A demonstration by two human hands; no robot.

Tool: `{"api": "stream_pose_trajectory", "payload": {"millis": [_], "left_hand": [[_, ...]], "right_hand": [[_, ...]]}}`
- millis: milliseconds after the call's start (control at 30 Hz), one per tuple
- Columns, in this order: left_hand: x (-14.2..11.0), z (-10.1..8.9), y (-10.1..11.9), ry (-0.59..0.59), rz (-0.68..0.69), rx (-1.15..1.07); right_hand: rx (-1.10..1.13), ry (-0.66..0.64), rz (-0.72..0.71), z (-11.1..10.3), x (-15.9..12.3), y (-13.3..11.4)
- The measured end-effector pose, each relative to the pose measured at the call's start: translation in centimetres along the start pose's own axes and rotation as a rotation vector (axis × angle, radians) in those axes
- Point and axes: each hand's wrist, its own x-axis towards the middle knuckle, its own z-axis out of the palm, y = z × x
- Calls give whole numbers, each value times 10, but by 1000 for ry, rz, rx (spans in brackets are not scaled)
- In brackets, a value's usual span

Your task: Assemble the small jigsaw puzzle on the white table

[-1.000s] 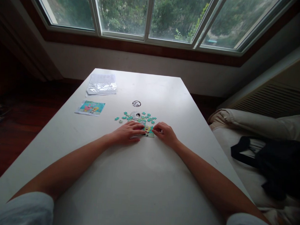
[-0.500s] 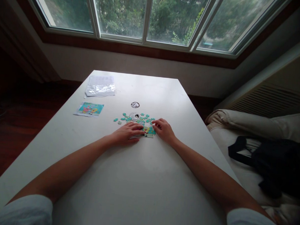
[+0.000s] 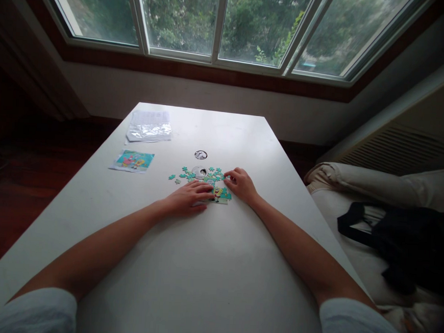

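My left hand (image 3: 191, 197) lies flat with fingers stretched over the left part of a partly joined jigsaw puzzle (image 3: 223, 194), which shows a yellow cartoon figure on teal. Just up and to the right, my right hand (image 3: 241, 185) has its fingers curled, thumb and forefinger brought together at the edge of the loose teal puzzle pieces (image 3: 210, 175). A puzzle piece seems to be at those fingertips, though it is small and partly hidden. Several more loose pieces (image 3: 172, 177) are scattered beyond my left hand, around a round silvery disc (image 3: 198, 172).
A second round item (image 3: 201, 155) lies farther back on the white table (image 3: 210, 264). At the left are a picture sheet (image 3: 134, 161) with cartoon figures and a clear plastic packet (image 3: 150, 126). A pale sofa with a dark bag (image 3: 413, 238) stands to the right.
My right hand has moved slightly away from me, from the joined puzzle's right edge to the loose pieces above it. My left hand stays in place.
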Motion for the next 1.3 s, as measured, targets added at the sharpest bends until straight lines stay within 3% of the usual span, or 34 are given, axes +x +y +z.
{"api": "stream_pose_trajectory", "payload": {"millis": [567,1000,1300], "left_hand": [[2,0,3,-13,33,30],[7,-6,11,-21,79,-13],[7,-4,10,-15,77,-7]], "right_hand": [[-24,-31,-4,-1,-4,0],[-27,-239,-3,-16,4,-3],[42,-174,2,-17,-3,-7]]}}
